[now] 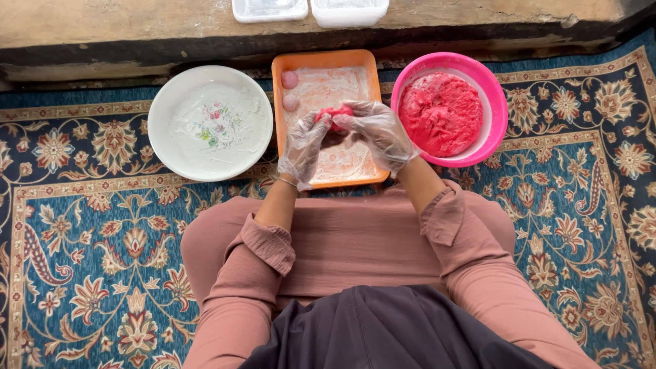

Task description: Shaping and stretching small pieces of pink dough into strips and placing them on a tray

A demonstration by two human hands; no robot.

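Patterned blue carpet (82, 273) underneath. White floured plate (210, 123) at left. Pink bowl (495, 102) at right holds red dough mass (441, 113). Orange tray (326, 60) in centre, two pale balls (290, 90) at far-left corner. Gloved left hand (303, 147) and right hand (379, 133) half-curled, fingertips pinching small red dough piece (333, 116) above tray. Judgement: light, even pressure, turning piece between fingertips, keeps it round, gloves unstuck.

Thin clear plastic gloves, crinkly & shiny, on left hand (303, 147) and right hand (380, 133). Red dough ball (333, 114) matt, soft. Pink bowl (498, 113) & orange tray (277, 102) glossy plastic w/ floury film. White plate (171, 102) glazed, dusted. Rug (89, 239) woven, matt.
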